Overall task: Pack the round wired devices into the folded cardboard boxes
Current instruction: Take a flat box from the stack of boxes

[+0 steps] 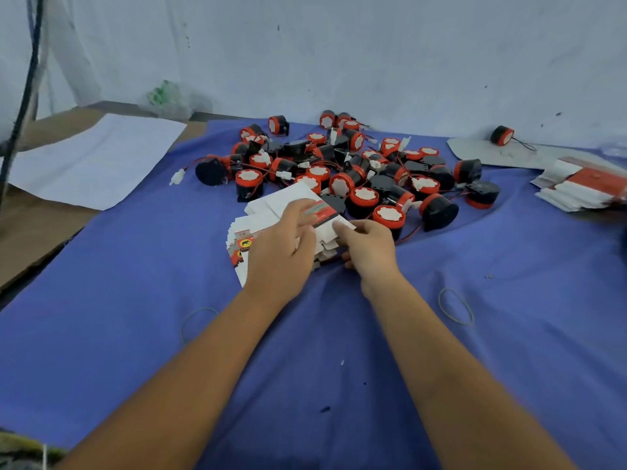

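Left hand (283, 245) palm-down, right hand (368, 247) beside; both apparently pinching top flat box (324, 215).

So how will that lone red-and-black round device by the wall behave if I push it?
The lone red-and-black round device lies on its curved side, so it will probably roll. Its thin trailing wire may drag or snag on the grey sheet.

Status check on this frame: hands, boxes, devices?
Both hands gripping top flat box off stack. Devices piled behind, unpacked. Nothing blocking.
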Demonstrator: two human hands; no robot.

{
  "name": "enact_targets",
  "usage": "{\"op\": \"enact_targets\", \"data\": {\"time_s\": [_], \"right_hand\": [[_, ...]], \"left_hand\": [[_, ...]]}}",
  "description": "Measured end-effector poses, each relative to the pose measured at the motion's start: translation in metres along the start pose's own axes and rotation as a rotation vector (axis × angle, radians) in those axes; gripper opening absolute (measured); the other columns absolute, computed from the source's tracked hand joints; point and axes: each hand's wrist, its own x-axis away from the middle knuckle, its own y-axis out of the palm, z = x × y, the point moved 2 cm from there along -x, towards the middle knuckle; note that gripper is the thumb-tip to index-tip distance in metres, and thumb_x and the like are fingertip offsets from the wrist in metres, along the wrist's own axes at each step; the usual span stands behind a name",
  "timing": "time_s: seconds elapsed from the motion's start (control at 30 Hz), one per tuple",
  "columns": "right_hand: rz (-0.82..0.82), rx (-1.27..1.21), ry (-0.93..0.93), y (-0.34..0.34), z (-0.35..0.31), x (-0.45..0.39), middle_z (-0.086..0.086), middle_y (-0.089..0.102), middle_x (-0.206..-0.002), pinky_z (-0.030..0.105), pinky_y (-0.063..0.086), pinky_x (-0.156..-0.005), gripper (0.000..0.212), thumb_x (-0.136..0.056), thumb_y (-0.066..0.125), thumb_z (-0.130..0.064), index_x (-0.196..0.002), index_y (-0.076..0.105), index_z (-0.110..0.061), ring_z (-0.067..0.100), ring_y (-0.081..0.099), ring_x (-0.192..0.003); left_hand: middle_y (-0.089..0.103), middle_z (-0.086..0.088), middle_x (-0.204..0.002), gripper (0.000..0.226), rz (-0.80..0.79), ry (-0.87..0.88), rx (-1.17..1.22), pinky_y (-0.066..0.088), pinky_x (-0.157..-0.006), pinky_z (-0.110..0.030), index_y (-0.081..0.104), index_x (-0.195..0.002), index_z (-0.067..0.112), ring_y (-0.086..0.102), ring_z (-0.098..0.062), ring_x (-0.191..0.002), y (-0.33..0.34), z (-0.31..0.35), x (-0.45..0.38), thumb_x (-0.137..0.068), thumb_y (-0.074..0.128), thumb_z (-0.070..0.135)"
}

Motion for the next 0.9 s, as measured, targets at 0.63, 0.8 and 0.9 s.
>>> {"op": "enact_targets", "data": {"time_s": [0.63,0.8,0.9], "right_hand": [[0.302,-0.121,-0.13,-0.012,0.002,0.002,0.003,0.057,-0.072,0.03,0.051,-0.055,0.019,-0.098,0.053,-0.016,-0.08,0.05,-0.022,0.014,0.053,-0.057],[0.311,-0.129,-0.102,-0.029,0.002,-0.004,0.007,0.055,-0.078,0.029,0.039,-0.054,0.007,-0.098,0.05,-0.014,-0.095,0.056,-0.011,0.016,0.046,-0.062],[0.269,-0.015,-0.133,-0.036,-0.002,-0.006,0.001,0.053,-0.071,0.022,0.038,-0.046,0.01,-0.1,0.045,-0.014,-0.095,0.052,-0.02,0.013,0.046,-0.057]], "left_hand": [[0.062,0.01,-0.116,0.018,-0.066,-0.061,-0.214,0.049,-0.089,-0.038,0.077,-0.095,0.026,0.053,-0.01,-0.11,-0.015,-0.027,-0.018,-0.081,0.078,0.039],[0.056,0.019,-0.113,0.012,-0.191,-0.01,-0.137,0.041,-0.085,-0.024,0.075,-0.096,0.037,0.049,-0.001,-0.109,-0.012,-0.024,-0.015,-0.083,0.076,0.037],[0.053,0.015,-0.118,0.014,-0.157,0.017,-0.19,0.038,-0.087,-0.026,0.075,-0.099,0.033,0.048,-0.006,-0.114,-0.008,-0.021,-0.012,-0.086,0.073,0.036]]}}
